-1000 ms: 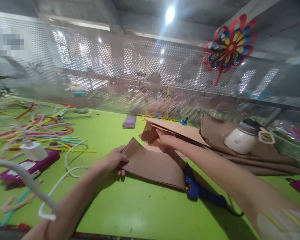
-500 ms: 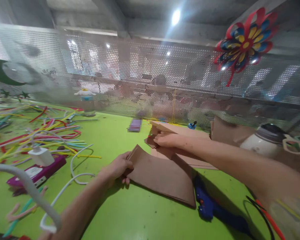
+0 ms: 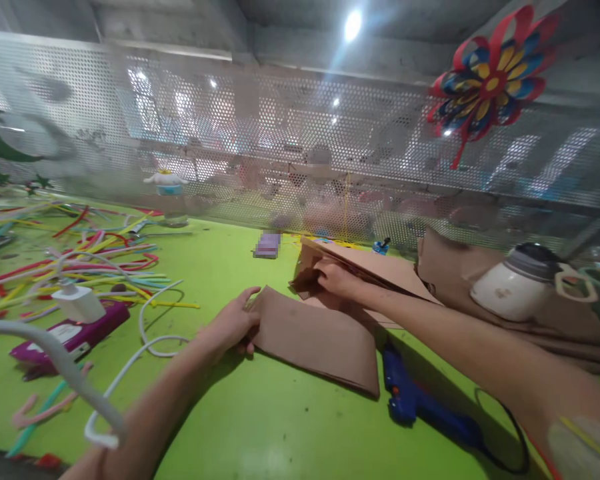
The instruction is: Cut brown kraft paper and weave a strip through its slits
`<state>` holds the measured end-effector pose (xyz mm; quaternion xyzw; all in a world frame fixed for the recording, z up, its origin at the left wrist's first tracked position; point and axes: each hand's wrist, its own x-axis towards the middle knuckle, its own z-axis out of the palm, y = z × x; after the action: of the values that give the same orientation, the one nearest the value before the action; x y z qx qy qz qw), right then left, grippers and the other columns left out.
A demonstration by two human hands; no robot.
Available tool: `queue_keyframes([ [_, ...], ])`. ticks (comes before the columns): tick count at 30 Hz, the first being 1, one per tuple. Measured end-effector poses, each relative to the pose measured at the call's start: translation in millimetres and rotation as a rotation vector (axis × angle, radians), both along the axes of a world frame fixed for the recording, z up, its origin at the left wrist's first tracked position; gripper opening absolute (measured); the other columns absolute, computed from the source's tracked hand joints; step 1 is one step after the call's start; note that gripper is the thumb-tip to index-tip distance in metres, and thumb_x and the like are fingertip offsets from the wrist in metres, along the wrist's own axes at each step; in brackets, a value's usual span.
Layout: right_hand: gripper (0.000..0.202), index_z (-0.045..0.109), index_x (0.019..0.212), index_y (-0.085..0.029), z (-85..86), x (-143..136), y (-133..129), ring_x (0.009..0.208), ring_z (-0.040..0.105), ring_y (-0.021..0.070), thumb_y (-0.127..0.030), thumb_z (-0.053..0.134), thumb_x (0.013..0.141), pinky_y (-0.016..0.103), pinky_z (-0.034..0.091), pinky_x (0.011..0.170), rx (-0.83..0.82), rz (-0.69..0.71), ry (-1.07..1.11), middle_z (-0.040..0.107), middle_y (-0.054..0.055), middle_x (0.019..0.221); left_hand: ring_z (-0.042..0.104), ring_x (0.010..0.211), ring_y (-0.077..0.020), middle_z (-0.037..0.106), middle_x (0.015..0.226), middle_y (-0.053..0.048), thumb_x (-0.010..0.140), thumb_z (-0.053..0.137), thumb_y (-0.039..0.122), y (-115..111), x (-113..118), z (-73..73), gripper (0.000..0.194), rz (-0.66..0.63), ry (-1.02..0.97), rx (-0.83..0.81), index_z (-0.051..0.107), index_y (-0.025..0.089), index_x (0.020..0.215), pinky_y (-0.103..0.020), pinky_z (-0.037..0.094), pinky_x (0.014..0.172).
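A folded piece of brown kraft paper (image 3: 315, 343) lies tilted on the table in front of me. My left hand (image 3: 235, 325) closes on its left edge, fingers partly hidden underneath. Farther back, my right hand (image 3: 337, 277) reaches across to a stack of brown kraft paper (image 3: 390, 263); its fingers are curled at the left end, where the top layer is raised and a gap shows. Below my right forearm, a blue glue gun (image 3: 405, 397) rests beside the near paper's right edge.
The green table (image 3: 260, 427) carries scattered coloured pipe cleaners (image 3: 100, 257) at left, near a purple power strip (image 3: 75, 333) with a white plug and cable. At right stand a white bottle (image 3: 513, 287) and more brown paper (image 3: 440, 257). A perforated screen (image 3: 280, 140) runs behind.
My right hand has curled its fingers and raised the left end of the back paper stack. The near paper has shifted slightly with my left hand. The view has shifted a little.
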<state>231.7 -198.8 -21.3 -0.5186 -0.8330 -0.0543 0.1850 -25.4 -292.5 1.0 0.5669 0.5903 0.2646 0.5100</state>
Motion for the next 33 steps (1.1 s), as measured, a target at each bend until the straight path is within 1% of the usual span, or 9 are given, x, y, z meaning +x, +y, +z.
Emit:
queue_keyframes([
  [3, 0.020, 0.067, 0.096, -0.012, 6.2, 6.8, -6.9, 0.090, 0.064, 0.0180, -0.014, 0.050, 0.086, 0.031, 0.049, 0.085, 0.033, -0.047, 0.142, 0.070, 0.008, 0.095, 0.053, 0.032, -0.0142, 0.062, 0.059, -0.001, 0.068, 0.048, 0.005, -0.2, -0.1, -1.0, 0.076, -0.006, -0.021, 0.037, 0.037, 0.018, 0.142, -0.019, 0.037, 0.029],
  [6, 0.024, 0.069, 0.094, -0.011, 7.6, 11.9, -15.5, 0.079, 0.065, 0.0182, -0.012, 0.048, 0.081, 0.029, 0.051, 0.078, 0.054, -0.073, 0.259, 0.072, 0.008, 0.088, 0.053, 0.032, -0.0137, 0.059, 0.056, -0.003, 0.068, 0.053, 0.009, -0.5, 1.0, -3.1, 0.049, 0.020, -0.013, 0.017, 0.063, 0.009, 0.116, -0.019, 0.038, 0.029],
  [9, 0.026, 0.069, 0.096, -0.013, 4.2, 9.0, -31.0, 0.075, 0.066, 0.0159, -0.012, 0.048, 0.080, 0.028, 0.052, 0.075, 0.067, -0.031, 0.340, 0.073, 0.005, 0.087, 0.058, 0.042, -0.0153, 0.060, 0.059, -0.005, 0.070, 0.061, 0.020, -1.9, 2.8, -3.6, 0.030, 0.099, -0.053, 0.016, 0.069, 0.007, 0.096, -0.022, 0.046, 0.034],
  [15, 0.029, 0.067, 0.106, -0.017, 0.6, -24.0, -91.8, 0.092, 0.063, 0.0166, -0.012, 0.049, 0.084, 0.029, 0.049, 0.086, 0.121, 0.197, 0.323, 0.071, 0.006, 0.099, 0.064, 0.068, -0.0187, 0.069, 0.097, -0.014, 0.072, 0.068, 0.050, -3.3, 1.7, -2.6, 0.045, 0.134, -0.390, -0.095, 0.068, 0.010, 0.091, -0.029, 0.057, 0.052],
  [18, 0.023, 0.068, 0.100, -0.015, 3.2, -38.3, -118.2, 0.088, 0.061, 0.0185, -0.014, 0.048, 0.088, 0.031, 0.048, 0.084, 0.142, 0.412, 0.086, 0.071, 0.008, 0.093, 0.064, 0.070, -0.0190, 0.070, 0.087, -0.013, 0.062, 0.079, 0.041, -1.2, 1.2, -6.0, 0.046, 0.098, -0.363, -0.099, 0.066, 0.009, 0.092, -0.026, 0.055, 0.054],
  [21, 0.020, 0.067, 0.099, -0.015, 5.9, -36.5, -129.1, 0.090, 0.059, 0.0192, -0.023, 0.051, 0.090, 0.032, 0.048, 0.084, 0.132, 0.487, -0.035, 0.069, 0.009, 0.096, 0.064, 0.067, -0.0186, 0.069, 0.078, -0.009, 0.053, 0.080, 0.022, 0.9, 1.5, -11.2, 0.047, 0.100, -0.329, -0.063, 0.063, 0.009, 0.096, -0.025, 0.052, 0.054],
  [27, 0.018, 0.064, 0.100, -0.014, 4.0, 15.0, -115.6, 0.095, 0.052, 0.0203, -0.021, 0.050, 0.091, 0.033, 0.044, 0.086, 0.104, 0.107, -0.158, 0.063, 0.011, 0.097, 0.055, 0.054, -0.0145, 0.064, 0.065, -0.006, 0.053, 0.071, 0.016, 5.2, -7.8, -9.7, 0.042, 0.103, -0.153, 0.051, 0.066, 0.009, 0.094, -0.023, 0.040, 0.047],
  [30, 0.038, 0.057, 0.119, -0.007, 2.9, 36.2, -104.6, 0.101, 0.047, 0.0294, -0.026, 0.055, 0.087, 0.042, 0.041, 0.085, 0.124, -0.076, -0.209, 0.058, 0.019, 0.107, 0.054, 0.055, -0.0153, 0.065, 0.067, -0.006, 0.051, 0.068, 0.014, 9.3, -18.0, -0.5, 0.037, 0.073, 0.053, 0.146, 0.070, 0.010, 0.088, -0.024, 0.039, 0.048],
  [33, 0.061, 0.042, 0.139, -0.011, 1.2, 42.2, -94.1, 0.112, 0.042, 0.0331, -0.028, 0.058, 0.083, 0.045, 0.037, 0.089, 0.118, -0.192, -0.266, 0.050, 0.020, 0.128, 0.053, 0.052, -0.0158, 0.065, 0.066, -0.006, 0.050, 0.065, 0.012, 11.0, -25.0, 5.1, 0.035, 0.053, 0.245, 0.199, 0.071, 0.011, 0.084, -0.026, 0.040, 0.048],
])
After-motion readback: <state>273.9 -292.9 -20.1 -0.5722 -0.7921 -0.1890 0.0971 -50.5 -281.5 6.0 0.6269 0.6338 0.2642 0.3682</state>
